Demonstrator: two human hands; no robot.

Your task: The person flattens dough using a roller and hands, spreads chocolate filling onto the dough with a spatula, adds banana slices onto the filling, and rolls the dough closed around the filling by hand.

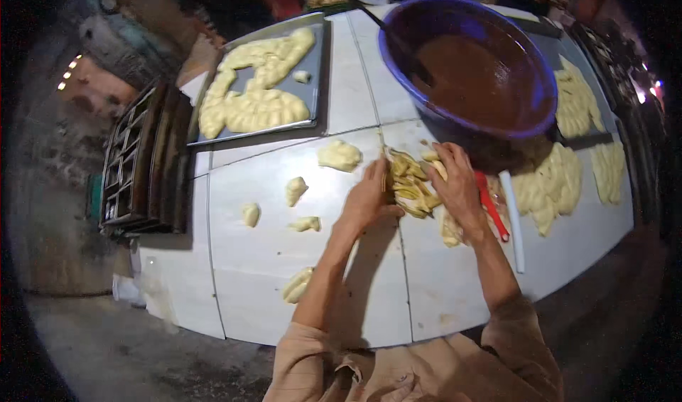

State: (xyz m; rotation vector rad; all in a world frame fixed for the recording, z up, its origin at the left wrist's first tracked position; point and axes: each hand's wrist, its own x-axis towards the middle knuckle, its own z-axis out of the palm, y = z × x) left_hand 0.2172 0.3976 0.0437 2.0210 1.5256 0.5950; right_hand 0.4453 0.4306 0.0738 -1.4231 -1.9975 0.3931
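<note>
Between my hands lies a heap of glossy yellow-brown strips [410, 189], like dough streaked with something darker. My left hand [366, 197] rests along the heap's left side, fingers stretched out and thumb apart. Over the right side my right hand [458, 189] curves with bent fingers, by a pale piece of dough [438, 166]; a small greyish edge shows at its fingertips, too unclear to name. Another dough lump [450, 228] lies under the right wrist. Left of my hands are several loose dough pieces, among them one lump [339, 156] near my left fingertips.
A large purple tub [398, 82] of brown liquid, with a dark handle in it, stands behind my right hand. A red tool [492, 206] and a white stick [513, 224] lie nearby. Dough fills a tray [323, 61] at back left; more dough [550, 189] lies right.
</note>
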